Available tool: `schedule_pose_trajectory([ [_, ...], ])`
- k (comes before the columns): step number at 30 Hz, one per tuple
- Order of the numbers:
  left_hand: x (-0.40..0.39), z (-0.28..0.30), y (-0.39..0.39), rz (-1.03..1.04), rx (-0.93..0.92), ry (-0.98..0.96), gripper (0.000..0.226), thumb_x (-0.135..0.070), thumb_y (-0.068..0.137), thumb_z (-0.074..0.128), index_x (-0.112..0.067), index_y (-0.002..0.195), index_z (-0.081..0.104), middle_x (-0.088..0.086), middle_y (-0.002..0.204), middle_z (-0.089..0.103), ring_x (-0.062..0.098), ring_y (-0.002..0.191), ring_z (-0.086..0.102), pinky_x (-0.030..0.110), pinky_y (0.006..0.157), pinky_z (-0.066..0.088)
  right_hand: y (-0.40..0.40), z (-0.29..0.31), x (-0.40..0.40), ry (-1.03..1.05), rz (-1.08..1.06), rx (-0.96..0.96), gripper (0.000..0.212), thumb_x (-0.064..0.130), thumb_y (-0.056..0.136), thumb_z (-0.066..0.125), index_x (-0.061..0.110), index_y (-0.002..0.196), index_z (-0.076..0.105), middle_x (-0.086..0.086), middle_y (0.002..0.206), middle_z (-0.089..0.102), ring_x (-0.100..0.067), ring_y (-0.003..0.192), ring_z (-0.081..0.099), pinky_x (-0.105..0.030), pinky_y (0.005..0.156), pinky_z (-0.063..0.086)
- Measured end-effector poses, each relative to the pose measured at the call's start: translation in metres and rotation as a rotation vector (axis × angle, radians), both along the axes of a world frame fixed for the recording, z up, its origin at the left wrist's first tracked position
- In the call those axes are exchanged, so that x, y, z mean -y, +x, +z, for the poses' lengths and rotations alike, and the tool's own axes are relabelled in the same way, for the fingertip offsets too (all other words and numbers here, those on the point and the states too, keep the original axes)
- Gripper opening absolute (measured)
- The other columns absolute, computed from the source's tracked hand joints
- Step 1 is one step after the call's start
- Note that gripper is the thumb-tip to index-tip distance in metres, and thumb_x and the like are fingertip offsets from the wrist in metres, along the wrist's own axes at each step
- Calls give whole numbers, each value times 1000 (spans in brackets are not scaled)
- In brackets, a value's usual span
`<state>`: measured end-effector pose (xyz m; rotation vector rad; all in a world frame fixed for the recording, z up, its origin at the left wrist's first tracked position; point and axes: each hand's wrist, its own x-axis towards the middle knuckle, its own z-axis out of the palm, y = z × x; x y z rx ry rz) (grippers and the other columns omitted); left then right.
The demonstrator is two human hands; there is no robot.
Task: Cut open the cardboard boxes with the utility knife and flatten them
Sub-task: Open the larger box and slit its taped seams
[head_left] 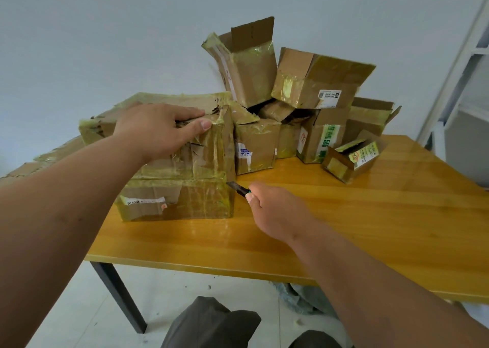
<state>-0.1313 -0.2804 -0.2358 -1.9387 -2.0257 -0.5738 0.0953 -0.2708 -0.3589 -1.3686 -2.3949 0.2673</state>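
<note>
The right hand grips the utility knife, blade at the taped box corner; a slip could reach the left hand pressing flat above.

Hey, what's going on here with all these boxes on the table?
A person is breaking down cardboard boxes at a wooden table. The left hand rests on top of a large taped box, steadying it, while the right hand grips a utility knife with its blade at the box's right front corner. That box is still whole. Behind it sits a pile of smaller boxes, several already open, none flattened.
</note>
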Motion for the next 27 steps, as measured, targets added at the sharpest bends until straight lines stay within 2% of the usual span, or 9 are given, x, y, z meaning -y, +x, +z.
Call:
schedule_pose_trajectory([
  [6,1,0,1,-8,5,-5,70,-84,73,20,-56,129,50,-11,132,61,25,122,54,31,70,38,1,3,0,-78,-3,68,25,30,108,30,25,86,43,4,76,50,-10,64,42,-28,55,32],
  [13,0,0,0,-2,1,4,70,-85,73,20,-56,129,50,-10,129,63,24,121,55,31,70,39,1,8,-6,-185,-1,51,29,32,108,30,26,84,44,4,78,51,-10,66,44,-28,56,32],
  [16,0,0,0,3,13,-6,70,-85,73,20,-57,129,49,-11,130,62,24,122,54,31,71,40,3,6,-5,-162,5,60,30,33,108,29,28,80,41,3,77,51,-11,65,43,-30,56,35],
  [20,1,0,1,3,-2,-10,71,-85,73,18,-57,130,49,-10,130,62,24,122,54,31,72,40,4,3,-3,-137,3,70,23,33,108,31,24,92,46,3,78,52,-11,65,44,-28,56,34],
  [27,2,0,1,3,14,-8,69,-85,74,20,-56,130,49,-11,131,61,24,122,54,31,73,39,3,-1,-1,-106,24,73,14,34,107,36,27,96,40,6,78,51,-9,64,45,-27,56,33],
])
